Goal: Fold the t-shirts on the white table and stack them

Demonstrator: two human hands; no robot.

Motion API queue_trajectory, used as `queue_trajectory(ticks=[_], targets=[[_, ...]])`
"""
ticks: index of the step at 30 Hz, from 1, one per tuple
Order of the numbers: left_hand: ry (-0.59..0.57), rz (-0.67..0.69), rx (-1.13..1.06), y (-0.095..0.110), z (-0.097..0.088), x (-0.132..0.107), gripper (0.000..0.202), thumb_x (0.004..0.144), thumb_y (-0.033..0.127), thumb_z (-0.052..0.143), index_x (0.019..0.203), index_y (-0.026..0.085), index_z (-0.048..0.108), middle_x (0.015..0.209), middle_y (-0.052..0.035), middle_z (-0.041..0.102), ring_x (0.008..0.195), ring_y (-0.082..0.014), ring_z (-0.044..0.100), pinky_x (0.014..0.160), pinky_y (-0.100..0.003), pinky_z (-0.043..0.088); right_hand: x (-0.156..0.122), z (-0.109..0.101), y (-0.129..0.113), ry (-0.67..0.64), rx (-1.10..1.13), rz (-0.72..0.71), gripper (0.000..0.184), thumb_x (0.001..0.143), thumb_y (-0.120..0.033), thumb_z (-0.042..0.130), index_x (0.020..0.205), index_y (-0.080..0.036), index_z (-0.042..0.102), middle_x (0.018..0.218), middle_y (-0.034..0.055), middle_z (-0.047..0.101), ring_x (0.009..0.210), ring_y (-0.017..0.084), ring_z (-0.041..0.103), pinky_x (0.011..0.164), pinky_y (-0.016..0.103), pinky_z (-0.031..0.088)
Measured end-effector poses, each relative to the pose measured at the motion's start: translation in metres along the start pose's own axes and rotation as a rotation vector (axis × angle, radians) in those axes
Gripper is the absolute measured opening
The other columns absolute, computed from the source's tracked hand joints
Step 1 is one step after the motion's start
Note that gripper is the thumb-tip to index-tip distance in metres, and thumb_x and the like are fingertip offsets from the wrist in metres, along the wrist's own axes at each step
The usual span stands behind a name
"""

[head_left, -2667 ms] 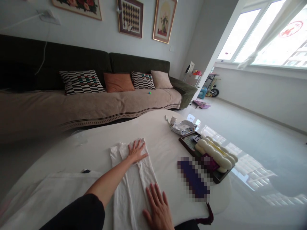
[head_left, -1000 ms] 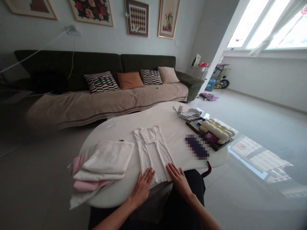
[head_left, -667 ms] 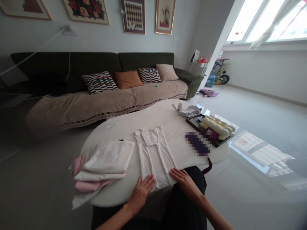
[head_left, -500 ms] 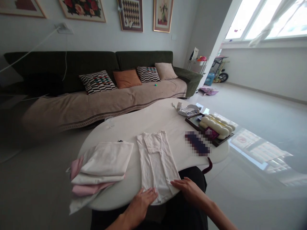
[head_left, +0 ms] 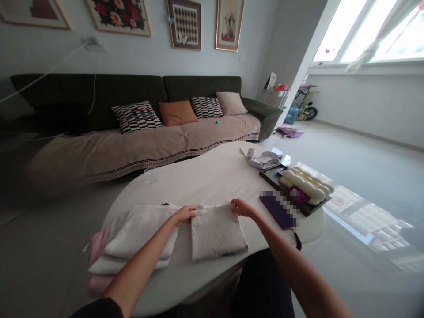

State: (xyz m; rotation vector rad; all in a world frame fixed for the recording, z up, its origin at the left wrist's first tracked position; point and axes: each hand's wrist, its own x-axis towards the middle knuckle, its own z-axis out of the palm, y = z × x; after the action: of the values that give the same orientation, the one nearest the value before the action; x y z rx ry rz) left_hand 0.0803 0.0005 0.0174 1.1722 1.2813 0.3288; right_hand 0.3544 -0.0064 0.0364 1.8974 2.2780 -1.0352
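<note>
A white garment [head_left: 217, 234], folded into a rough square, lies flat on the pale tabletop in front of me. My left hand [head_left: 185, 214] grips its far left corner, fingers bent around the edge. At the far right corner, my right hand [head_left: 242, 208] pinches the same edge. A small dark blue patch shows on the garment's near edge. Just left of it sits a stack of folded white and pink cloths [head_left: 142, 229], partly covered by my left forearm.
On the rounded white table [head_left: 212, 176], a dark phone-like case [head_left: 278, 210] with a strap lies to the right. Beyond it are a tray [head_left: 270, 176] with a cream bumpy box [head_left: 306, 183] and a crumpled packet [head_left: 263, 160]. A clear cup [head_left: 150, 175] stands at the far left.
The garment's near end has been folded over to the far end, making it shorter. Both hands moved from the near edge to the far corners and now grip them.
</note>
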Motion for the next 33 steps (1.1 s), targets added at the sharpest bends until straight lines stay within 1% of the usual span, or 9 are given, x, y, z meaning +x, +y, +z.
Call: queue_trajectory(ticks=[2,6,12,17,21,23,26,29,33], targets=[[0.111,0.009,-0.017,-0.013,0.003,0.016,0.030,0.065,0.019,0.057,0.094,0.013,0.060,0.067,0.0017,0.061,0.062,-0.0107,0.056,0.056,-0.020,0.043,0.016,0.014,0.006,0.041,0.002,0.074,0.032,0.085,-0.035,0.050,0.111,-0.016,0.050,0.111,0.0053,0.053,0.092,0.018,0.055,0.077,0.038,0.048],[0.163,0.081,-0.002,-0.027,0.006,0.022,0.030,0.067,0.016,0.053,0.095,0.012,0.061,0.068,0.0008,0.062,0.060,-0.0106,0.056,0.055,-0.020,0.043,0.025,0.036,0.019,0.143,0.011,0.148,0.031,0.085,-0.035,0.050,0.111,-0.017,0.050,0.111,0.0057,0.053,0.093,0.017,0.055,0.078,0.038,0.047],[0.223,0.209,0.126,-0.016,-0.002,0.033,0.029,0.073,0.014,0.049,0.100,0.014,0.060,0.069,0.0011,0.061,0.058,-0.0093,0.054,0.054,-0.019,0.041,0.033,0.043,0.034,0.242,0.024,0.196,0.031,0.085,-0.034,0.050,0.110,-0.017,0.050,0.109,0.0057,0.054,0.091,0.016,0.055,0.077,0.037,0.048],[0.430,0.248,0.309,-0.015,0.001,0.041,0.019,0.071,0.011,0.053,0.088,0.013,0.062,0.073,-0.0024,0.061,0.072,-0.0143,0.057,0.071,-0.026,0.044,0.028,0.048,0.027,0.390,-0.028,0.234,0.032,0.087,-0.034,0.046,0.114,-0.016,0.048,0.104,0.0065,0.057,0.086,0.016,0.057,0.074,0.034,0.048],[0.599,0.338,0.427,-0.019,0.023,0.029,0.035,0.077,0.015,0.048,0.112,0.015,0.052,0.114,-0.0103,0.053,0.106,-0.0195,0.048,0.093,-0.034,0.035,0.017,0.056,0.007,0.541,-0.123,0.187,0.048,0.089,-0.028,0.035,0.134,-0.013,0.025,0.130,0.0171,0.041,0.114,0.023,0.043,0.086,0.035,0.039],[0.601,0.483,0.582,-0.024,0.040,0.021,0.041,0.082,0.021,0.042,0.123,0.017,0.044,0.128,-0.0103,0.042,0.120,-0.0194,0.036,0.100,-0.034,0.029,0.013,0.065,-0.003,0.557,-0.175,0.106,0.049,0.089,-0.028,0.033,0.135,-0.015,0.024,0.142,0.0128,0.024,0.127,0.022,0.025,0.098,0.036,0.029],[0.484,0.672,0.889,-0.038,0.065,0.014,0.051,0.084,0.034,0.041,0.132,0.020,0.034,0.139,-0.0087,0.030,0.129,-0.0228,0.022,0.104,-0.040,0.023,0.009,0.085,-0.012,0.508,-0.233,-0.003,0.051,0.086,-0.036,0.040,0.134,-0.023,0.030,0.145,0.0035,0.019,0.132,0.020,0.011,0.105,0.038,0.016],[0.508,0.598,1.016,-0.055,0.080,0.015,0.061,0.081,0.050,0.042,0.135,0.025,0.029,0.145,-0.0076,0.019,0.131,-0.0300,0.013,0.103,-0.049,0.017,0.009,0.103,-0.012,0.478,-0.267,-0.004,0.055,0.086,-0.045,0.034,0.136,-0.026,0.025,0.145,0.0034,0.017,0.133,0.022,0.007,0.104,0.044,0.012],[0.629,0.460,1.017,-0.060,0.086,0.019,0.071,0.078,0.057,0.040,0.137,0.022,0.025,0.146,-0.0104,0.013,0.132,-0.0321,0.009,0.103,-0.050,0.014,0.012,0.108,-0.010,0.434,-0.281,0.053,0.057,0.087,-0.050,0.027,0.138,-0.027,0.016,0.146,0.0031,0.008,0.133,0.021,0.000,0.104,0.047,0.009]])
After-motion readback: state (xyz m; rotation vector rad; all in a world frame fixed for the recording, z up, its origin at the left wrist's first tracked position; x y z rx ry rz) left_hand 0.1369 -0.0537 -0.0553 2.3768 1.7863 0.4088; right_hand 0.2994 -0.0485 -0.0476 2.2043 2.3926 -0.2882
